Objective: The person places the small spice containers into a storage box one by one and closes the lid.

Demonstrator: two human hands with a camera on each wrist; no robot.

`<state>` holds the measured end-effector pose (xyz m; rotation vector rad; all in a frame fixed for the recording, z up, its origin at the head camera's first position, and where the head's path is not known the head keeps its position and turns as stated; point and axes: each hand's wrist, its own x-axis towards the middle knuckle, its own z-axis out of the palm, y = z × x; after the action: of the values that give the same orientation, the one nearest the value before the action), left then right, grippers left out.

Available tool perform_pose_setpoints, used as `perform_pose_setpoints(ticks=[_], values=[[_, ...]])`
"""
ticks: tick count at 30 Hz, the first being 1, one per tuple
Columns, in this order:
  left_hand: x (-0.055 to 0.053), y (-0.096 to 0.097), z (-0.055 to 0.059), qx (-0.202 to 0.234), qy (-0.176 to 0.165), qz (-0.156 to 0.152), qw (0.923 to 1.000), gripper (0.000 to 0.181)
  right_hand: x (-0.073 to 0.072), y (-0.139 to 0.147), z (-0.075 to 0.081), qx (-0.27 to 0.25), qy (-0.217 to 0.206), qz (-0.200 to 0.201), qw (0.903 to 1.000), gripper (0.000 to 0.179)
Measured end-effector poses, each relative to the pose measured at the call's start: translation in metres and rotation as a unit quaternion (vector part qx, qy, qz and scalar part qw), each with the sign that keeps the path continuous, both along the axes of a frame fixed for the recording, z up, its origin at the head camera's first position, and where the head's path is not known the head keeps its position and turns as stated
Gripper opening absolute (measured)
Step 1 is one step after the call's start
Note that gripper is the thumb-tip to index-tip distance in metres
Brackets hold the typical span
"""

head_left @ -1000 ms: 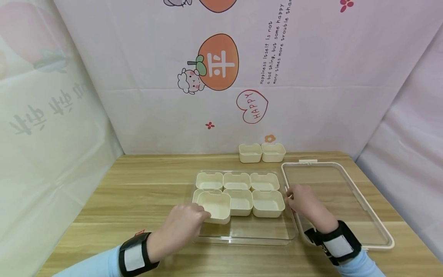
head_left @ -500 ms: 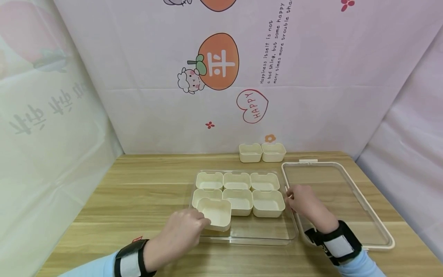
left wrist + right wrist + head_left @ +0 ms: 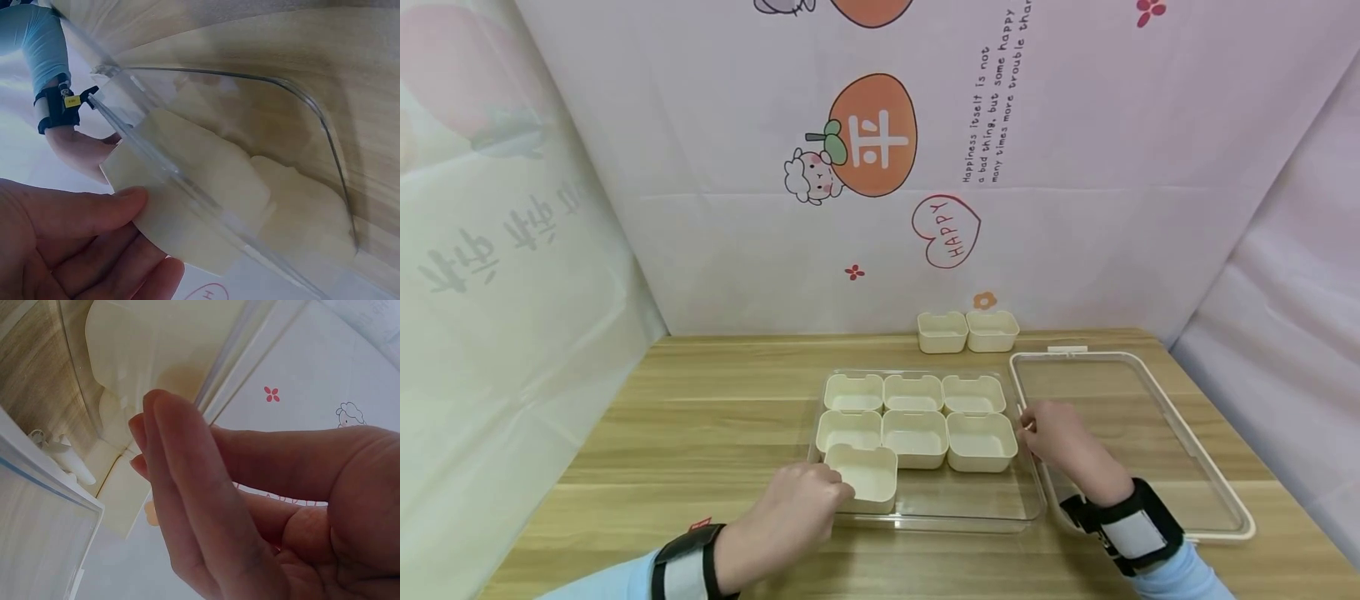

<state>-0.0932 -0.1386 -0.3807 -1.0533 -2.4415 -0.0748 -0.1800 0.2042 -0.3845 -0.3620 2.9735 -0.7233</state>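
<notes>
My left hand (image 3: 793, 504) pinches a small cream open-topped box (image 3: 872, 482) by its left side, at the front left of a clear tray (image 3: 958, 502). In the left wrist view, the thumb presses on this cream box (image 3: 187, 181), seen through the clear tray wall (image 3: 200, 197). Behind it, more cream boxes (image 3: 916, 442) sit inside the tray in two rows. At the tray's right side, my right hand (image 3: 1072, 446) holds the tray's edge between curled fingers and thumb. In the right wrist view, fingers (image 3: 194, 462) partly hide where they touch the rim.
A clear lid with a white rim (image 3: 1206, 467) lies on the wooden table (image 3: 722, 417), right of the tray and under the right forearm. Two more cream boxes (image 3: 942, 335) stand at the table's back edge, against the printed cloth (image 3: 775, 258).
My left hand has drawn the held box toward the front and lowered it, uncovering the box behind it in the second row. The right hand has stayed in place.
</notes>
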Motion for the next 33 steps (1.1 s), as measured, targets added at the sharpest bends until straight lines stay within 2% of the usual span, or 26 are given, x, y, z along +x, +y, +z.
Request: perform_pose_setpoints(ticks=[15,26,33], values=[[-0.0007,-0.0005,-0.0050,-0.027,-0.059,0.024,0.9976,0.026,0.0005,-0.0008,0.0006,-0.011,-0.011,-0.004,0.9999,0.015],[-0.0019,0.0002,-0.0073,-0.040,-0.059,0.036,0.9968,0.027,0.0004,-0.0013,0.0021,-0.002,-0.007,0.003,1.0000,0.015],[-0.0010,0.0011,-0.0076,-0.049,-0.085,0.043,0.9942,0.027,-0.0006,0.0000,0.0008,0.016,0.010,0.009,0.9998,0.015]])
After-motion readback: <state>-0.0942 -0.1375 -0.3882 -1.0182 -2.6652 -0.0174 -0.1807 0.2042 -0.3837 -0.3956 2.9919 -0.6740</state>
